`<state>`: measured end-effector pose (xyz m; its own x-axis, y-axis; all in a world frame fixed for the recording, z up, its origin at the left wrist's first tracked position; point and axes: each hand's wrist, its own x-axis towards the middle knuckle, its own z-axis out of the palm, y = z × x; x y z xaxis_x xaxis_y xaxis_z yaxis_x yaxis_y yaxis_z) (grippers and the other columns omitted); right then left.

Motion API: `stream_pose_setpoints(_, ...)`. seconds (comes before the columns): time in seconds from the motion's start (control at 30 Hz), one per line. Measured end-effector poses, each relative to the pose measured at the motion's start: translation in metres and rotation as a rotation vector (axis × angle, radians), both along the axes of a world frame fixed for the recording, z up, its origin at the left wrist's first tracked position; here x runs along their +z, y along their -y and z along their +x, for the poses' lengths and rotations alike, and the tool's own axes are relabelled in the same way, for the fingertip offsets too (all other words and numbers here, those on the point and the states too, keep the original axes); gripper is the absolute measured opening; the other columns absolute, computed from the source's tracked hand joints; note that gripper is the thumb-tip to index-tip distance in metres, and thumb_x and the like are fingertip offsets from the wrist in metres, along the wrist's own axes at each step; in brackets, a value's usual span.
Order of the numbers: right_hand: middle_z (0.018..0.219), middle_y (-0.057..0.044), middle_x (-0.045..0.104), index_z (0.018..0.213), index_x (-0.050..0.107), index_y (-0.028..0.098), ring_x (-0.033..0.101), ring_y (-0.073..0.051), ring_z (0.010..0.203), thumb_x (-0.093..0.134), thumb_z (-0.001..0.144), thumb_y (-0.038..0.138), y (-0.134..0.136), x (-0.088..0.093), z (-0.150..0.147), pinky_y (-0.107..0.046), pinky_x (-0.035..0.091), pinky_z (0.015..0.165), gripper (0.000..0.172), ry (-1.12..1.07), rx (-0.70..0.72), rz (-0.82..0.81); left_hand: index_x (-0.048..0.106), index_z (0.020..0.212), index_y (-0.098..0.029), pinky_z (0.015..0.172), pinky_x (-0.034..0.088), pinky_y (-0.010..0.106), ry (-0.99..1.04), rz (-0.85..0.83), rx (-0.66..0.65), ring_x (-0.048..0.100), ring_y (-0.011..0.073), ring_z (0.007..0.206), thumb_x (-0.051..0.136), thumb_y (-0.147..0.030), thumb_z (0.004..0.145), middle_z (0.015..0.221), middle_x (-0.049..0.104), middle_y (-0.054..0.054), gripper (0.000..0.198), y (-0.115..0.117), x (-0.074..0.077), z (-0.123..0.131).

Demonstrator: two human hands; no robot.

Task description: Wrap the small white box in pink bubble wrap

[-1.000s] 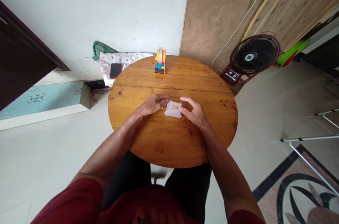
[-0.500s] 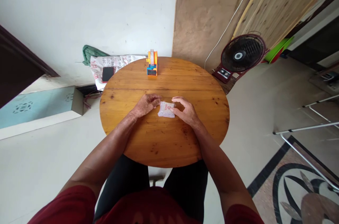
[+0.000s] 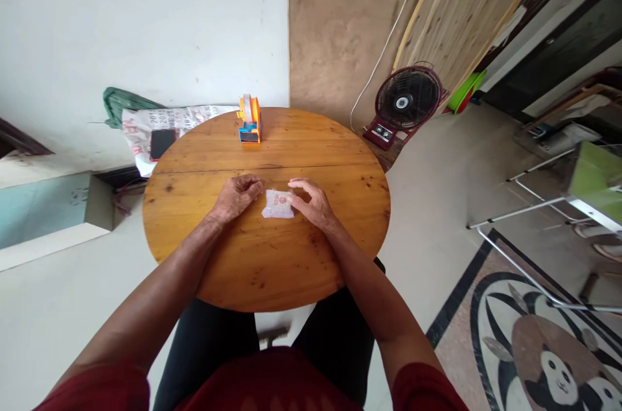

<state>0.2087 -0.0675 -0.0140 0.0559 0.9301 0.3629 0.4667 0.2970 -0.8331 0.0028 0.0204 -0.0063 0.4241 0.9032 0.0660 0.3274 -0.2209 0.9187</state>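
Note:
A small clear plastic packet (image 3: 278, 205) with red print, wrapped like bubble wrap, lies flat on the round wooden table (image 3: 262, 268). To its left rests my left hand (image 3: 238, 198), its fingers curled in and pressed together just off the packet's edge. Whatever those fingers hold, if anything, is too small to make out. On the other side my right hand (image 3: 313, 205) has thumb and fingers spread apart. Its thumb tip touches or hovers over the packet's right edge; I cannot tell which.
An orange and blue tape dispenser (image 3: 249, 120) stands at the table's far edge. Beyond the left edge, a dark phone-like object (image 3: 162, 144) lies on a printed sack (image 3: 138, 132). A fan (image 3: 408, 100) stands behind right, a metal rack (image 3: 525, 207) farther right.
The camera view has swung to the right, shifting everything left in the picture. My left fingers have curled in and drawn slightly away from the packet. My right hand keeps its pose.

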Motion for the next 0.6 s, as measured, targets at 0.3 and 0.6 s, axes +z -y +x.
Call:
stream_pose_setpoints(0.3, 0.112, -0.004, 0.072, 0.099, 0.07, 0.025, 0.066, -0.021, 0.109, 0.064, 0.084, 0.051, -0.007, -0.015, 0.004, -0.039, 0.051, 0.102, 0.03, -0.283, -0.085, -0.113, 0.062, 0.073, -0.018, 0.058, 0.041, 0.025, -0.021, 0.037, 0.072, 0.048, 0.0144, 0.061, 0.057, -0.046, 0.077, 0.063, 0.057, 0.001, 0.029, -0.004, -0.012, -0.001)
stream_pose_setpoints(0.6, 0.114, -0.005, 0.072, 0.096, 0.067, 0.024, 0.067, -0.02, 0.108, 0.066, 0.08, 0.058, -0.008, -0.021, 0.004, -0.037, 0.051, 0.103, 0.038, -0.382, -0.157, -0.155, 0.067, 0.082, -0.019, 0.06, 0.043, 0.025, -0.018, 0.011, 0.12, 0.052, 0.0149, 0.062, 0.06, -0.044, 0.074, 0.065, 0.061, 0.0, 0.026, -0.013, -0.027, -0.003)
